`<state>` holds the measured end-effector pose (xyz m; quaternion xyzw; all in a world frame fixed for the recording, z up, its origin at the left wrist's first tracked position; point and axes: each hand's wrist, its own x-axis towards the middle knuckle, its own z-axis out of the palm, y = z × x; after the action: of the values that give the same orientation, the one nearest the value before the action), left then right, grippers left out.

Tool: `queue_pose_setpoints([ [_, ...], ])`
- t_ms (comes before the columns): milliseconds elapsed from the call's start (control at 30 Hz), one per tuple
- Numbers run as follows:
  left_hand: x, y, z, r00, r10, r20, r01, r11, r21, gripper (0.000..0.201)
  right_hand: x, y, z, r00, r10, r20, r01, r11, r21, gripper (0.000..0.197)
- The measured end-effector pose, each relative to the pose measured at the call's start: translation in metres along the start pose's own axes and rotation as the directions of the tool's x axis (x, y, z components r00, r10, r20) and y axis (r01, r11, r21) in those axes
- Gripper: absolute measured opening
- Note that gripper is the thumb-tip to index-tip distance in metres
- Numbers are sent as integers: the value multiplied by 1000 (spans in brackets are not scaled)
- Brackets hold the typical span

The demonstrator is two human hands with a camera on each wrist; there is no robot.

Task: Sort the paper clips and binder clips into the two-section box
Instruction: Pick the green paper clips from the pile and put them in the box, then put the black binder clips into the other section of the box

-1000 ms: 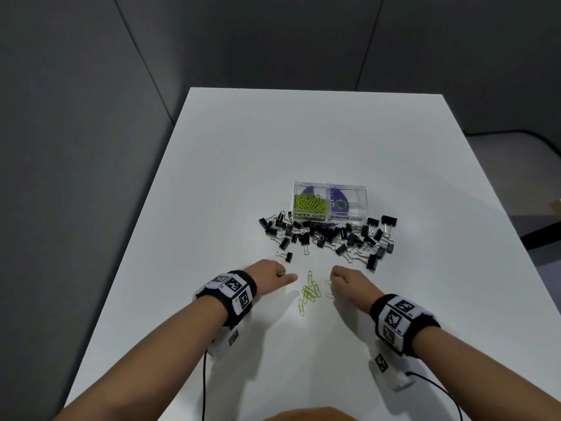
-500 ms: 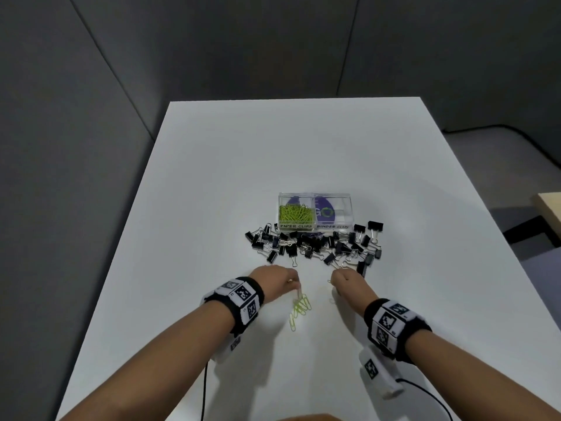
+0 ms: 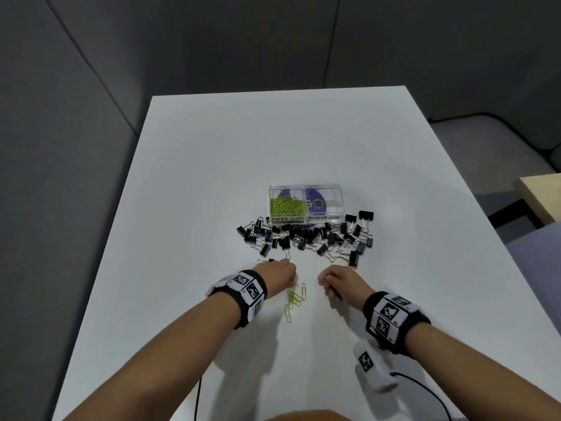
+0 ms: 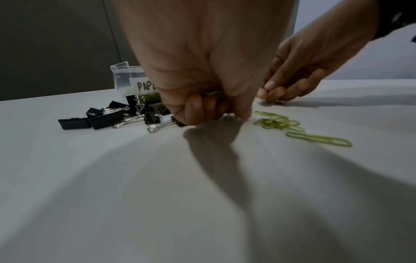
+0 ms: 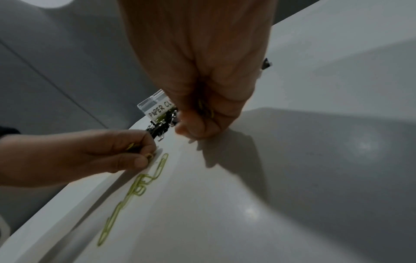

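A clear two-section box (image 3: 306, 205) stands mid-table, with green paper clips in its left section and no clips in the right. Black binder clips (image 3: 306, 235) lie scattered in front of it. A few loose green paper clips (image 3: 296, 299) lie between my hands. My left hand (image 3: 280, 273) is curled with its fingertips (image 4: 195, 113) on the table, green paper clips held in the fist (image 5: 135, 147). My right hand (image 3: 337, 281) is also curled, with green paper clips (image 5: 206, 108) tucked in its palm.
The white table (image 3: 212, 177) is bare beyond the box and to both sides. Grey partition walls stand behind and to the left. A wooden surface (image 3: 543, 192) shows at the far right. Cables trail off the near edge.
The head view has tilted, so everything sits lower in frame. My left hand has drawn in over the loose paper clips, and fewer of them lie on the table than a second ago.
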<state>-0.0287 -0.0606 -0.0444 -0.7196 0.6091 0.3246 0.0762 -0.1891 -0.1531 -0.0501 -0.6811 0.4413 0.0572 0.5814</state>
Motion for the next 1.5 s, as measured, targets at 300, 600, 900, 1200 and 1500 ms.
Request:
queue_pose_setpoints([
  [300, -18, -26, 16, 988, -148, -36, 132, 950, -283, 22, -12, -17, 35, 996, -54, -65, 4, 798, -603, 50],
  [600, -41, -40, 25, 985, -164, -60, 148, 966, -212, 26, -21, -18, 72, 990, -129, 63, 131, 638, -759, 43],
  [900, -36, -32, 22, 988, -152, -13, 144, 958, -249, 27, -13, -13, 54, 944, -196, 264, 323, 401, -857, 24],
  [1200, -12, -24, -67, 975, -109, -195, 69, 977, -200, 35, 16, -53, 3, 919, -182, 349, 394, 401, -827, 13],
  [1500, 38, -50, -135, 955, -208, -211, 155, 958, -243, 31, 92, -158, -33, 957, -240, 163, 250, 396, -884, 24],
])
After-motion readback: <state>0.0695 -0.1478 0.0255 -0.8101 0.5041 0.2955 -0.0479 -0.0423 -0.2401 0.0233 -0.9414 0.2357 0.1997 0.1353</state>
